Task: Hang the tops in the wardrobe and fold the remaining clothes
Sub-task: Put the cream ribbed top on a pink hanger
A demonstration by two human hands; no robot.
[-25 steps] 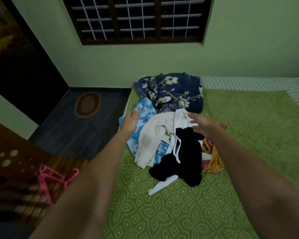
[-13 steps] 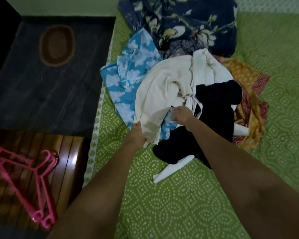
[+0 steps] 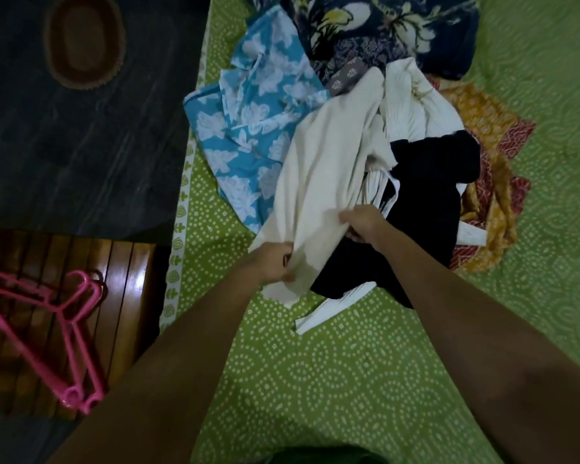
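Observation:
A heap of clothes lies on the green patterned bed (image 3: 365, 370). On top is a cream top (image 3: 325, 169). My left hand (image 3: 273, 264) grips its near hem and my right hand (image 3: 362, 222) grips its edge a little farther in. Beside it lie a black garment (image 3: 426, 195), a white ribbed piece (image 3: 412, 105), a blue floral garment (image 3: 248, 128), a navy floral cloth (image 3: 382, 25) and an orange-red printed cloth (image 3: 489, 182). Pink hangers (image 3: 57, 323) lie on the wooden surface at the lower left.
The bed's left edge runs beside a dark floor (image 3: 81, 145) with an oval brown mat (image 3: 84, 41). A wooden slatted surface (image 3: 64, 296) stands at the lower left beside the bed. Bare green bedspread stretches in front of the heap and to its right.
The view has tilted down and closer to the heap. Both hands went from reaching over the clothes to gripping the cream top, which is now pulled toward me.

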